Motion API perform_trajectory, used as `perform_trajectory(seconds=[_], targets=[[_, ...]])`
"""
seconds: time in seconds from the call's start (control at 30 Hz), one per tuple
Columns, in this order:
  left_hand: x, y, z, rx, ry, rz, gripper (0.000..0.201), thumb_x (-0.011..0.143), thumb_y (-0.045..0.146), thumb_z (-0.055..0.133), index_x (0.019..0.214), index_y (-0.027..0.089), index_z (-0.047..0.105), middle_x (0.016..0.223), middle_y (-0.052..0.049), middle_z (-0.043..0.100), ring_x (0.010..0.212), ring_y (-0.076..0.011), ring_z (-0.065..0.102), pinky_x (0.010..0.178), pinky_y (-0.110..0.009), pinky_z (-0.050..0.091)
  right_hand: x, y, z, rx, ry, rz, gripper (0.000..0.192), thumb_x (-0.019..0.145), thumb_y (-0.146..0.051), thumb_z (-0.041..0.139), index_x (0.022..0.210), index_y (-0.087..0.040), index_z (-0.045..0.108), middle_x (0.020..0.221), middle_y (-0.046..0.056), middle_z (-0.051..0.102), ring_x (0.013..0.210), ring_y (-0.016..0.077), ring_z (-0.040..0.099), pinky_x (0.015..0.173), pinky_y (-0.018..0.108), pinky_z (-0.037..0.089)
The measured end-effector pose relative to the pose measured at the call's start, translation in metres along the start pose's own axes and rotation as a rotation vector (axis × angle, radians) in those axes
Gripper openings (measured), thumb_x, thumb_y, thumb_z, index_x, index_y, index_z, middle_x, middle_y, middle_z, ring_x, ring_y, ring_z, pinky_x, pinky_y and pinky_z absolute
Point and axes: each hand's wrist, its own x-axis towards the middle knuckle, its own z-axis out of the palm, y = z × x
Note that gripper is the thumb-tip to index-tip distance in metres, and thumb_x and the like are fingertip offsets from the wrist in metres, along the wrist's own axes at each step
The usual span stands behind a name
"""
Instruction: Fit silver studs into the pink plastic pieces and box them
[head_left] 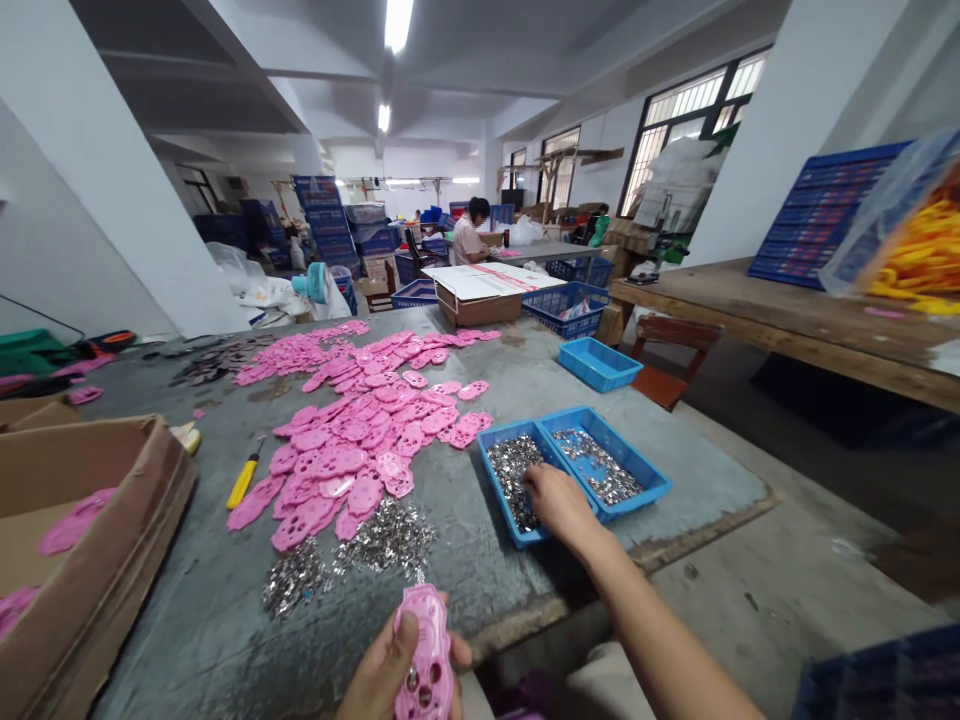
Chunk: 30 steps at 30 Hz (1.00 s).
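At the bottom centre, the left hand (390, 670) is clasping a pink plastic shell (425, 655) while the right hand (559, 503), fingers curled, is picking small metal pieces from the blue tray (501, 490), grip contents hidden.

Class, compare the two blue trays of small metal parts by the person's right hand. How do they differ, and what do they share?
The nearer blue tray has the right hand reaching into it; the farther blue tray is untouched. The nearer tray's metal parts cover most of its floor, while the farther tray's parts lie in a looser heap with bare blue floor showing. Both are shallow, rectangular, side by side on the grey table.
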Motion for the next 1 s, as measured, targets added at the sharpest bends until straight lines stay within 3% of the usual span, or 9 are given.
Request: perform_trajectory(seconds=[0.13,0.23,0.37,0.5,0.6,0.87,1.0], targets=[[0.002,0.004,0.01,0.033,0.012,-0.033,0.075,0.054,0.064,0.079,0.107,0.015,0.056,0.07,-0.006,0.069,0.044,-0.0124,0.058,0.035,-0.018,0.038,-0.003,0.001,-0.007,0.084,0.039,-0.044,0.036,0.089,-0.007,0.038,0.107,-0.016,0.068,0.111,0.012,0.065,0.102,0.0193,0.061,0.086,0.027,0.04],[0.003,0.006,0.021,0.07,0.025,-0.026,0.084,0.046,0.056,0.086,0.111,0.014,0.055,0.066,-0.004,0.067,0.048,-0.0143,0.059,0.033,-0.019,0.04,-0.018,-0.004,-0.009,0.364,0.045,-0.173,0.029,0.088,-0.01,0.042,0.099,-0.015,0.068,0.103,0.01,0.066,0.097,0.0179,0.06,0.086,0.027,0.042],[0.009,0.004,0.037,0.08,0.148,0.175,0.084,0.041,0.039,0.091,0.112,0.014,0.052,0.069,-0.001,0.066,0.053,-0.0136,0.059,0.036,-0.019,0.043,-0.049,-0.022,0.004,0.688,-0.168,-0.363,0.021,0.08,-0.011,0.051,0.095,-0.017,0.065,0.081,0.001,0.066,0.076,0.0132,0.058,0.071,0.023,0.042],[0.017,0.001,0.045,0.15,0.244,0.304,0.076,0.042,0.031,0.089,0.106,0.015,0.052,0.064,0.003,0.063,0.047,-0.0116,0.055,0.034,-0.018,0.041,-0.067,-0.037,0.029,0.833,-0.247,-0.321,0.022,0.073,-0.005,0.052,0.089,-0.017,0.061,0.067,-0.004,0.059,0.063,0.0097,0.052,0.061,0.02,0.038],[0.018,-0.002,0.045,0.208,0.271,0.282,0.07,0.046,0.034,0.087,0.103,0.015,0.052,0.059,0.003,0.062,0.04,-0.0108,0.052,0.032,-0.018,0.038,-0.069,-0.04,0.037,0.851,-0.226,-0.286,0.019,0.071,-0.006,0.053,0.085,-0.017,0.059,0.066,-0.004,0.058,0.062,0.0095,0.051,0.059,0.019,0.037],[0.018,-0.006,0.044,0.226,0.351,0.381,0.065,0.047,0.035,0.085,0.101,0.016,0.055,0.062,0.003,0.061,0.04,-0.0095,0.05,0.031,-0.018,0.037,-0.073,-0.042,0.026,0.786,-0.255,-0.347,0.018,0.071,-0.006,0.053,0.083,-0.019,0.059,0.068,-0.004,0.061,0.063,0.0099,0.054,0.06,0.019,0.037],[0.018,0.001,0.043,0.32,0.363,0.381,0.058,0.053,0.028,0.079,0.104,0.014,0.057,0.055,0.005,0.06,0.035,-0.0063,0.043,0.033,-0.017,0.035,-0.071,-0.042,0.032,0.772,-0.225,-0.337,0.015,0.07,-0.007,0.054,0.079,-0.018,0.06,0.067,-0.004,0.061,0.064,0.01,0.053,0.059,0.02,0.036]])
